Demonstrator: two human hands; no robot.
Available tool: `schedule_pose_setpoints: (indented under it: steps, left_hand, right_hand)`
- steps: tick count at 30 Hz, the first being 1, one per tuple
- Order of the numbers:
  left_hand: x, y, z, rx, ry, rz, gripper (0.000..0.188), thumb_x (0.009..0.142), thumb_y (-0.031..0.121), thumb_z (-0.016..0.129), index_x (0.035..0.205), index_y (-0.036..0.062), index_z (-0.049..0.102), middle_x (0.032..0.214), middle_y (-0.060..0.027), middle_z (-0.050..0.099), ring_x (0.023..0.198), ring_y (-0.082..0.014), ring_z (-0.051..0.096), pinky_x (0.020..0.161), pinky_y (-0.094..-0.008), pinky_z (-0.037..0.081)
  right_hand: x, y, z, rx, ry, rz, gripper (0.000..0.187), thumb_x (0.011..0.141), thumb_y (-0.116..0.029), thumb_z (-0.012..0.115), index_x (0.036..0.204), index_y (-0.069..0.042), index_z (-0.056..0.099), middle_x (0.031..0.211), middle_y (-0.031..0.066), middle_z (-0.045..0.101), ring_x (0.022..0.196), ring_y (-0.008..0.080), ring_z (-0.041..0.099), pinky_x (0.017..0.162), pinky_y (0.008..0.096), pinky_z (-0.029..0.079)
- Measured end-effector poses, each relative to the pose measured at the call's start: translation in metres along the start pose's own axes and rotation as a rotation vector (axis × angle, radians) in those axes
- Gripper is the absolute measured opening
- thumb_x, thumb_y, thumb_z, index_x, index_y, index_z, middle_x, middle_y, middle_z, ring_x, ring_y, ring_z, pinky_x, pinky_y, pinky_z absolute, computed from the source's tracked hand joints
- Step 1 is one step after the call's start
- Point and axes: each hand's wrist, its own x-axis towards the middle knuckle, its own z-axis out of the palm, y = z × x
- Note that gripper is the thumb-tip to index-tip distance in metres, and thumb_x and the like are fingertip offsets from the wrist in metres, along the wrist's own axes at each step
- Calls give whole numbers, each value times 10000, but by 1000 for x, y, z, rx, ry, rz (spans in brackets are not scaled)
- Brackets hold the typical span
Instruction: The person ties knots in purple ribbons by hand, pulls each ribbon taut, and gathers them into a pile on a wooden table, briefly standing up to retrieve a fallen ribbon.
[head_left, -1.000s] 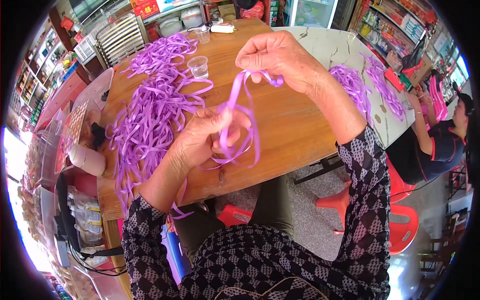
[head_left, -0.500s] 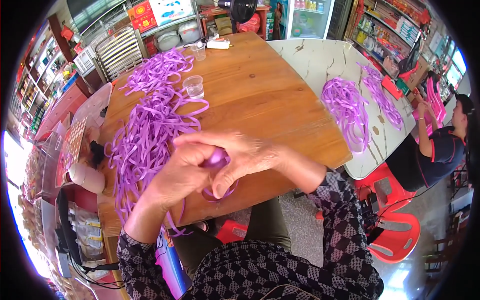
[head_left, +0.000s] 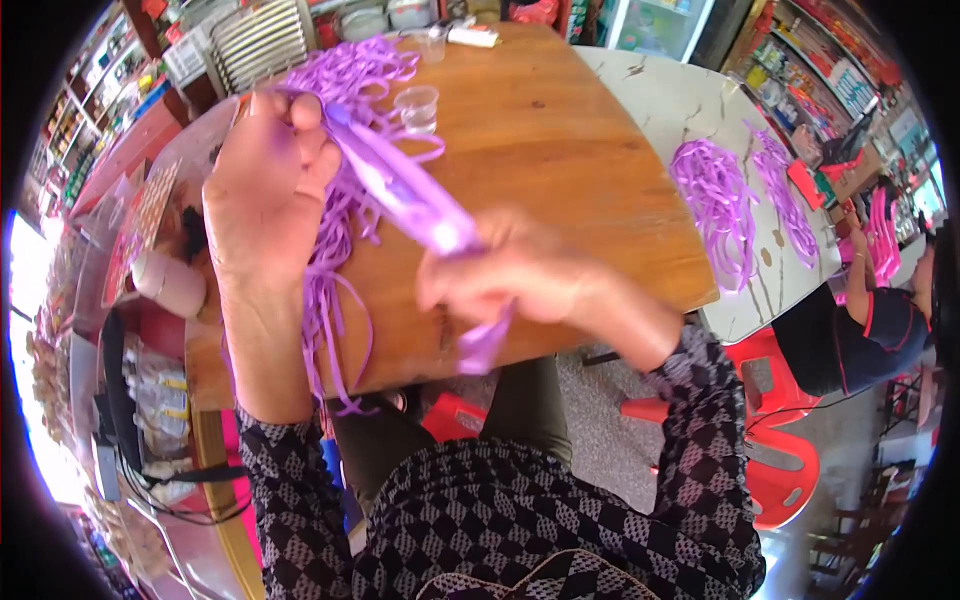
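A purple ribbon [head_left: 405, 192] stretches diagonally between my hands above the wooden table, blurred by motion. My left hand [head_left: 262, 190], raised at the far left, has its fingers curled round the ribbon's upper end. Lower and to the right, my right hand [head_left: 515, 268] is closed round the same ribbon, and a short tail of it hangs below the fist. Beneath and behind my left hand lies a tangled heap of purple ribbons [head_left: 355, 68]; my hand and forearm hide part of it, and loose strands dangle over the table's near edge.
Clear plastic cups [head_left: 417, 108] stand by the heap on the wooden table [head_left: 560, 160]. A marbled white table [head_left: 640, 90] adjoins it, bearing more purple ribbon bundles [head_left: 715, 205]. At the right sits another person [head_left: 885, 330], near red plastic stools [head_left: 785, 480].
My hands were together over a small purple bunch; now they are apart. The left has gone up and away, the right slightly right, with ribbon drawn out between. The view has shifted.
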Motion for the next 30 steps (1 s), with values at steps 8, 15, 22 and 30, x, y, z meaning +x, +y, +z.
schedule_pose_setpoints:
  steps: [8, 15, 22, 30]
  left_hand:
    - [-142, -75, -1, 1184, 361, 195, 352, 753, 50, 627, 1091, 8, 535, 1030, -95, 582, 820, -177, 570, 681, -275, 452]
    - [-278, -50, -29, 1044, 309, -659, 195, 798, 75, 587, 975, -8, 594, 878, -100, 626, 799, -144, 594, 702, -253, 467]
    - [-291, 16, -30, 1199, 258, -903, 233, 780, 100, 621, 981, -12, 589, 851, -93, 644, 766, -138, 609, 670, -258, 482]
    - [-177, 73, -20, 1320, -155, -784, 296, 735, 78, 662, 997, -26, 574, 838, -87, 647, 748, -125, 612, 654, -247, 481]
  right_hand:
    - [-3, -43, -82, 22, 316, -178, 116, 855, -129, 508, 814, -22, 522, 485, -69, 304, 381, 23, 255, 372, 181, 203]
    - [-6, -27, -98, -131, 634, -17, 111, 837, -132, 530, 809, -26, 512, 496, -59, 343, 395, 15, 279, 367, 182, 213]
    - [-1, -27, -111, -225, 654, 32, 59, 799, -90, 540, 815, -35, 523, 556, -29, 415, 423, 37, 331, 365, 197, 229]
    - [-9, -17, -96, -357, 670, 55, 111, 778, -105, 564, 693, -45, 527, 509, -24, 410, 396, 47, 332, 349, 209, 229]
